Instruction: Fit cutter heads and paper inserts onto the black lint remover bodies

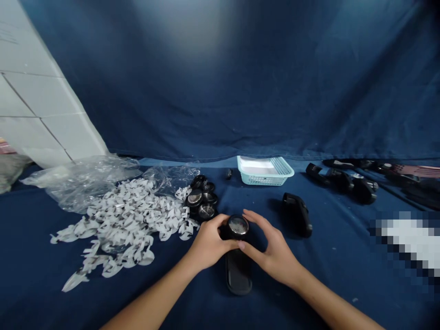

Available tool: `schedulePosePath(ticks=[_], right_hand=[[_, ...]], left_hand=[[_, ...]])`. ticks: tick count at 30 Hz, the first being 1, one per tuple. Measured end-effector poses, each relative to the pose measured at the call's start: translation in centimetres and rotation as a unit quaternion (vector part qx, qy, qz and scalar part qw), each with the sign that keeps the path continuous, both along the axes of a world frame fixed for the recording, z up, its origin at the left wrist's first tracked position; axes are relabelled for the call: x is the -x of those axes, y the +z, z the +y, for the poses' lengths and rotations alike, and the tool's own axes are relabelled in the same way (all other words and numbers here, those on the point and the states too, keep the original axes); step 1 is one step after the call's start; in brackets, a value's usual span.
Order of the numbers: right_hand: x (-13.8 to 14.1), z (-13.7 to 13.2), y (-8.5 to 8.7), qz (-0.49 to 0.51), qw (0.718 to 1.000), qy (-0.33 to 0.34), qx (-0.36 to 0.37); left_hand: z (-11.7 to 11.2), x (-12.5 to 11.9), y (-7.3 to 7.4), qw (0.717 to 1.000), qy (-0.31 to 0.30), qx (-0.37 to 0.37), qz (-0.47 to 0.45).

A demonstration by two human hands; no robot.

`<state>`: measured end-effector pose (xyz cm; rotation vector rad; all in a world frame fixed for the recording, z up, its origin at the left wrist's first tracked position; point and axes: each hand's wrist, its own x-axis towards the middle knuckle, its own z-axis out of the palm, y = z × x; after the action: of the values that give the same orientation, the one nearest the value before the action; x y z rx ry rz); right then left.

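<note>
Disc (pixel 238 225) with a shiny rim sat over a black elongated housing (pixel 239 277) on the blue-clothed worktop (pixel 330 270), its edge pinched from either side by the left hand (pixel 208 243) and right hand (pixel 275 250), seemingly being aligned, which called for steady, level control.

Head-worn view, forward and down

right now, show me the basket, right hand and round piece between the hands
Basket (pixel 263 179): head view, on its front wall.
Right hand (pixel 277 250): head view, back of the hand.
Round piece (pixel 238 225): head view, shiny top face.
</note>
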<state>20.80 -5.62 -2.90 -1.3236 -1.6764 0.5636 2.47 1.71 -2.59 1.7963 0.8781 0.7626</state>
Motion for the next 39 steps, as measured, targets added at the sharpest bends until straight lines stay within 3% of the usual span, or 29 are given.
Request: schedulePosePath(ticks=[3,5,10,12,17,25,28,31,33,35,39], right_hand=[[0.0,0.1,0.0,0.001,0.997,-0.066,-0.034],[0.1,0.2,-0.1,0.018,0.996,-0.071,-0.046],[0.3,0.3,0.0,0.115,0.989,0.089,0.036],[0.3,0.4,0.2,0.134,0.983,0.11,0.059],[0.3,0.6,0.2,0.152,0.983,0.073,0.068],[-0.7,0.4,0.0,0.063,0.997,-0.036,0.007],[-0.8,0.6,0.0,0.05,0.997,-0.048,-0.032],[-0.9,0.9,0.2,0.094,0.994,0.052,0.007],[-0.9,1.0,0.4,0.137,0.975,0.156,0.075],[-1.0,1.0,0.6,0.167,0.954,0.219,0.116],[-0.7,0.9,0.6,0.16,0.963,0.197,0.087]], left_hand=[[0.5,0.3,0.0,0.999,0.03,0.016,0.0],[0.4,0.4,0.2,1.0,0.018,0.018,-0.001],[-0.3,0.0,0.7,0.997,-0.077,0.009,0.011],[-0.4,-0.2,0.6,0.997,-0.079,0.012,0.011],[-0.1,-0.3,0.0,0.998,-0.056,0.036,-0.011],[0.7,0.3,0.2,1.0,-0.009,0.024,-0.011],[0.5,0.4,0.5,0.999,-0.033,0.021,-0.002],[-0.4,0.2,1.0,0.996,-0.085,0.022,0.007],[-1.1,0.1,1.3,0.992,-0.126,0.025,0.007],[-1.6,0.1,1.5,0.987,-0.156,0.028,0.007],[-1.7,0.2,1.5,0.985,-0.165,0.041,-0.005]])
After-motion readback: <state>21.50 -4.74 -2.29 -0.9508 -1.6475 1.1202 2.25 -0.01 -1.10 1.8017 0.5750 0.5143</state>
